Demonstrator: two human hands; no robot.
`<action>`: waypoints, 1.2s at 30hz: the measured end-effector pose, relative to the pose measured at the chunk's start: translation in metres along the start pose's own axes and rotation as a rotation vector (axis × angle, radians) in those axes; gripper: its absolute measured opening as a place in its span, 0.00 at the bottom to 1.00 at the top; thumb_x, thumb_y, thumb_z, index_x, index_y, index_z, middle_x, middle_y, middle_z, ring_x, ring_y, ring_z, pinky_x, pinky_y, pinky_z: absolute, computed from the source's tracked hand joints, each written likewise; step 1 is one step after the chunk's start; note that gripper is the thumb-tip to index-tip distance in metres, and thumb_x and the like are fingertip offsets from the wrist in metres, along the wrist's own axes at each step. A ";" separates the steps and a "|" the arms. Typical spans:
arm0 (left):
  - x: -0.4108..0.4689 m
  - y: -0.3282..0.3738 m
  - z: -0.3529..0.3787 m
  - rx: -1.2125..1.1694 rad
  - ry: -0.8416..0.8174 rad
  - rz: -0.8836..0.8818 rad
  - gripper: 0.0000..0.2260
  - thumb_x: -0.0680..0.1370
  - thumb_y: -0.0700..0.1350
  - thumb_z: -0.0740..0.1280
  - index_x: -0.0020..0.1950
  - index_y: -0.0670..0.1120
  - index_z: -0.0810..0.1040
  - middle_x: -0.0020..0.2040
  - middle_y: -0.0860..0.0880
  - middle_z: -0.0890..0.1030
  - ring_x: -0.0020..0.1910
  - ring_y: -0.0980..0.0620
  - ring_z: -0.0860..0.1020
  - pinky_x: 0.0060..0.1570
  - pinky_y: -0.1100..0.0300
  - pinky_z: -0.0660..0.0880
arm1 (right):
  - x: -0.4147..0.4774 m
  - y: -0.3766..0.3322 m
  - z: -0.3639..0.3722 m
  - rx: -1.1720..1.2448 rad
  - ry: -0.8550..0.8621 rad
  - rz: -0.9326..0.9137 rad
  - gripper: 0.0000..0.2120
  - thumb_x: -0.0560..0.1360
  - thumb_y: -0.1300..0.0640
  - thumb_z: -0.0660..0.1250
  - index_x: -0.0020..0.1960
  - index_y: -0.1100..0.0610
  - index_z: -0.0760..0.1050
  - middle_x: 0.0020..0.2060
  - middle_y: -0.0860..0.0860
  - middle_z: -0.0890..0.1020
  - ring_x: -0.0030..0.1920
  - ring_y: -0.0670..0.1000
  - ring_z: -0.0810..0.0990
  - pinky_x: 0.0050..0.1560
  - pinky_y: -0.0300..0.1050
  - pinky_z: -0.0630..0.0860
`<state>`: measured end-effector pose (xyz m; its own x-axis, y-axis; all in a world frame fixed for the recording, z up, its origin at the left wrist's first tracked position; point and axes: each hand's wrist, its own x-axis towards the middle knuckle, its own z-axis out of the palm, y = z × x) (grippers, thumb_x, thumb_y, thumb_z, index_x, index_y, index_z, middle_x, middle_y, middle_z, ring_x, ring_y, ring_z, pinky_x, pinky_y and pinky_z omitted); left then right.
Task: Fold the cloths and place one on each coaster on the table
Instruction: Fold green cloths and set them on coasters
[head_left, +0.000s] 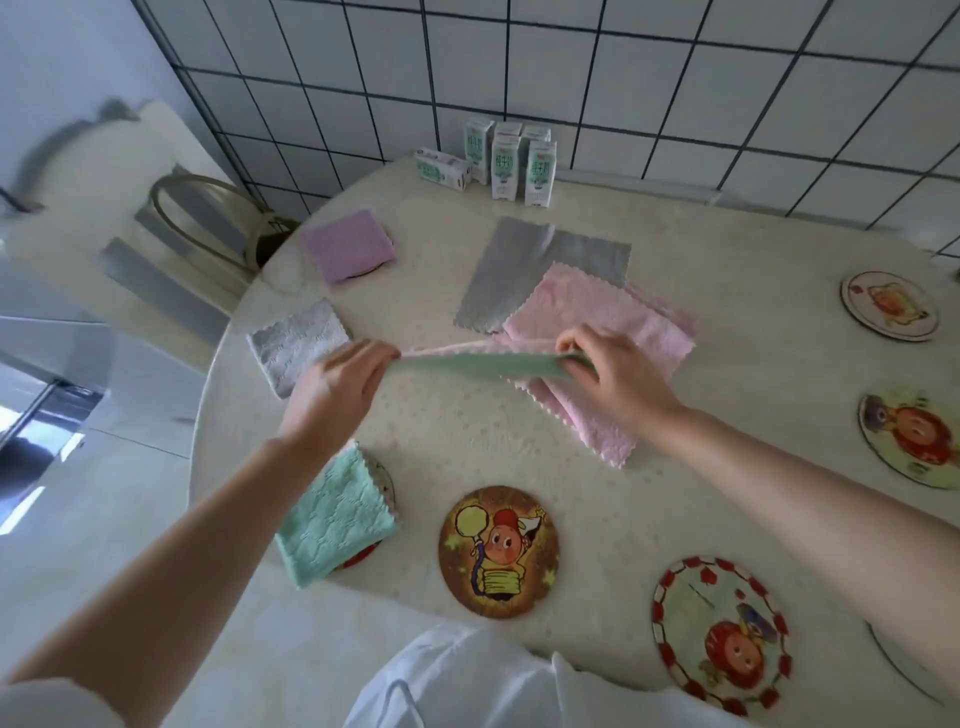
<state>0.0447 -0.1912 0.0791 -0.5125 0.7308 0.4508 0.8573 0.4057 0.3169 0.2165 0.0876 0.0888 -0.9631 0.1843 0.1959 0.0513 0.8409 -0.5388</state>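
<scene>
A green-and-pink cloth (475, 364) is stretched edge-on above the table between my left hand (337, 392) and my right hand (610, 376), each pinching one end. Under it lies a loose pink cloth (608, 332), partly over a flat grey cloth (524, 270). Three folded cloths sit on coasters at the left: a purple one (348, 252), a white one (296, 345) and a green one (332, 522). Bare round coasters lie at the near middle (497, 551), near right (722, 634), right (914, 439) and far right (889, 305).
Several milk cartons (511, 161) stand at the back of the round table (452, 447) against the tiled wall, one lying on its side. A chair (208, 218) stands beyond the table's left edge. My white garment (467, 680) shows at the bottom.
</scene>
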 end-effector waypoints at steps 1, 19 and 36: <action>-0.021 0.001 0.007 -0.016 -0.063 0.015 0.08 0.79 0.41 0.63 0.52 0.41 0.81 0.46 0.47 0.83 0.43 0.48 0.82 0.40 0.52 0.81 | -0.015 0.004 0.009 -0.012 -0.053 0.008 0.04 0.77 0.58 0.65 0.52 0.57 0.74 0.42 0.49 0.81 0.40 0.48 0.77 0.39 0.31 0.67; -0.187 0.043 0.052 -0.239 -0.568 -0.145 0.07 0.77 0.46 0.64 0.46 0.47 0.82 0.40 0.51 0.82 0.38 0.50 0.80 0.36 0.61 0.77 | -0.192 0.026 0.088 -0.047 -0.437 0.110 0.06 0.72 0.65 0.67 0.47 0.56 0.77 0.41 0.49 0.81 0.42 0.50 0.78 0.43 0.46 0.77; -0.109 0.026 0.069 -0.305 -0.545 -0.644 0.07 0.73 0.40 0.71 0.50 0.45 0.82 0.40 0.50 0.81 0.38 0.50 0.78 0.38 0.66 0.73 | -0.154 0.035 0.070 0.186 -0.131 0.594 0.03 0.72 0.60 0.70 0.44 0.54 0.77 0.34 0.50 0.80 0.29 0.45 0.74 0.33 0.40 0.70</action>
<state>0.1258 -0.2225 -0.0196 -0.7289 0.6024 -0.3252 0.3215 0.7206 0.6143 0.3480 0.0532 -0.0172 -0.8097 0.5181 -0.2757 0.5512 0.5100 -0.6604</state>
